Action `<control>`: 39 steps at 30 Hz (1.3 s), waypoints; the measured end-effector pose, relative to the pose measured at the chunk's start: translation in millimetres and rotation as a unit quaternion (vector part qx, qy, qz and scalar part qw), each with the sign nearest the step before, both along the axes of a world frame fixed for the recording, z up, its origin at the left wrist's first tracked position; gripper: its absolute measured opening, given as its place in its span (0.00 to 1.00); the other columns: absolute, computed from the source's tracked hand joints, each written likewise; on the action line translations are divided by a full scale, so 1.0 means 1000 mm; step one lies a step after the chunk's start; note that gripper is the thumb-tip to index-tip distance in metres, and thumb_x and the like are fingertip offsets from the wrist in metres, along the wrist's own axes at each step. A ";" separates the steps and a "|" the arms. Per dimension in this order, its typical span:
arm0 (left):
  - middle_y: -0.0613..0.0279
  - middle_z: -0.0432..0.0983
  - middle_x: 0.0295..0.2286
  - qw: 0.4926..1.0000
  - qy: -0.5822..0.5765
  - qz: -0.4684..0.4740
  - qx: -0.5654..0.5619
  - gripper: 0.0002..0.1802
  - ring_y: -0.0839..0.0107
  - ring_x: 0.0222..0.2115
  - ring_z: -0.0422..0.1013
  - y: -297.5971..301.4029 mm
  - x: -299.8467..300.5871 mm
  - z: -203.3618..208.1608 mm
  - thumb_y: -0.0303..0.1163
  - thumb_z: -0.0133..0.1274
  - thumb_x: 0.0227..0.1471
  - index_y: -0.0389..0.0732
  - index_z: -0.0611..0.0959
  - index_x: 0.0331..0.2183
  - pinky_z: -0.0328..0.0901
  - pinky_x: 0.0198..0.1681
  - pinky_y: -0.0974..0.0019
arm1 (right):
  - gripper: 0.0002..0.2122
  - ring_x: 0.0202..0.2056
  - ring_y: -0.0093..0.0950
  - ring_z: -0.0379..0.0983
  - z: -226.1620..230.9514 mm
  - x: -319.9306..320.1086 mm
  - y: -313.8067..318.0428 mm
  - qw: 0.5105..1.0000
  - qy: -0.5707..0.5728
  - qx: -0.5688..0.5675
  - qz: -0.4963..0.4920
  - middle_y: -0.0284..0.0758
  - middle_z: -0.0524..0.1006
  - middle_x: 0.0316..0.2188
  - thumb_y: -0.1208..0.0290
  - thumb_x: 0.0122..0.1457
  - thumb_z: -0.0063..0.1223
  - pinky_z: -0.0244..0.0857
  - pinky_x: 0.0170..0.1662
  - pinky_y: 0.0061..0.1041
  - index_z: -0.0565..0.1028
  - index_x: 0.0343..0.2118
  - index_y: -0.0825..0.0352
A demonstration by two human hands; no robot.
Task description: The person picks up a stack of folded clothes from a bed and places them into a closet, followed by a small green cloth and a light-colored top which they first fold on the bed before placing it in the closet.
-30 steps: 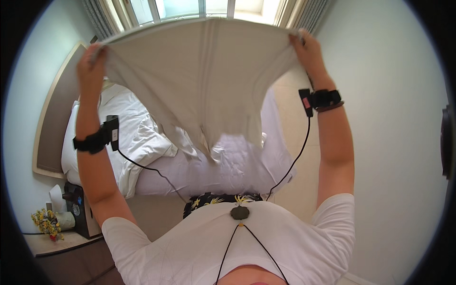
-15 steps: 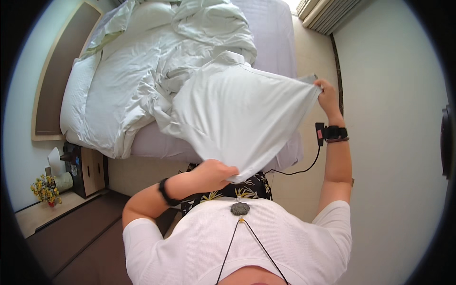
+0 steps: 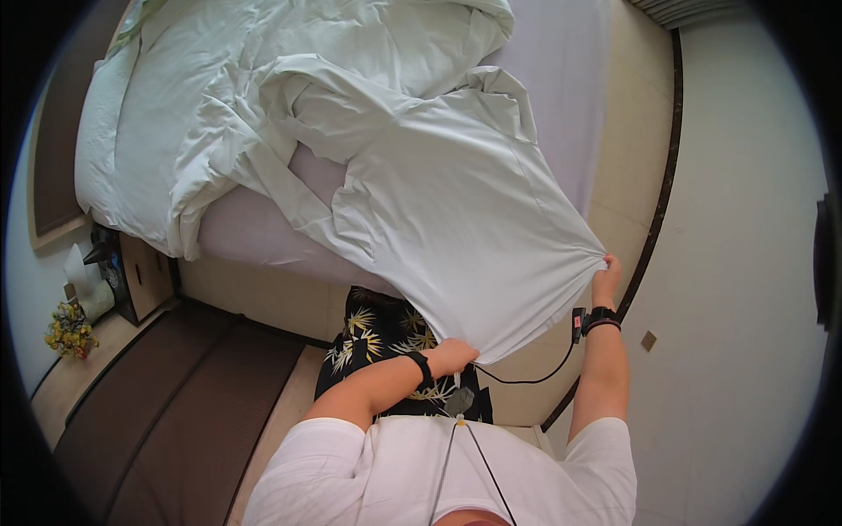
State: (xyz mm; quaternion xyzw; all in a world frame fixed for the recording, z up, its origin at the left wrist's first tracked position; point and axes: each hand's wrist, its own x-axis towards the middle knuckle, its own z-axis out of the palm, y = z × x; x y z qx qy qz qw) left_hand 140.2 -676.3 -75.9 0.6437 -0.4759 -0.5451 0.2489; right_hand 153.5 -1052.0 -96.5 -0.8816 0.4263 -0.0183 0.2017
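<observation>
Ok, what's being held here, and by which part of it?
A white, shirt-like garment, by its near edge: the left hand grips one end of that edge, the right hand the other.

Thin white fabric piece (image 3: 474, 202) hides near right corner of the lavender-sheeted bed (image 3: 561, 70); bed's far edge and rumpled white quilt (image 3: 377, 44) cut off at top. Left hand (image 3: 453, 354): fingertips hidden. Small brown square (image 3: 648, 340): too small to identify. Black object (image 3: 823, 263): dark at right rim, kind unclear.
</observation>
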 end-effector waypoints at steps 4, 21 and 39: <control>0.54 0.74 0.25 0.996 0.023 0.057 0.071 0.10 0.54 0.29 0.70 0.026 0.011 -0.013 0.30 0.47 0.37 0.44 0.77 0.28 0.65 0.32 0.55 | 0.16 0.44 0.40 0.64 0.000 0.002 -0.001 0.969 0.214 -0.023 0.123 0.46 0.68 0.40 0.84 0.46 0.38 0.58 0.48 0.31 0.67 0.41 0.69; 0.60 0.71 0.30 0.577 0.260 0.752 0.183 0.25 0.77 0.16 0.69 0.120 0.286 -0.089 0.46 0.47 0.48 0.34 0.70 0.39 0.61 0.18 0.77 | 0.14 0.37 0.40 0.68 -0.067 0.366 0.202 0.898 0.153 0.117 0.396 0.38 0.72 0.39 0.62 0.53 0.39 0.62 0.40 0.35 0.72 0.36 0.64; 0.59 0.67 0.13 0.893 0.081 0.427 -0.114 0.07 0.73 0.14 0.62 0.180 0.300 0.184 0.25 0.54 0.38 0.32 0.77 0.24 0.56 0.18 0.72 | 0.02 0.29 0.19 0.56 0.221 0.210 0.142 0.839 -0.180 0.427 0.287 0.29 0.61 0.25 0.82 0.49 0.41 0.52 0.34 0.17 0.66 0.25 0.69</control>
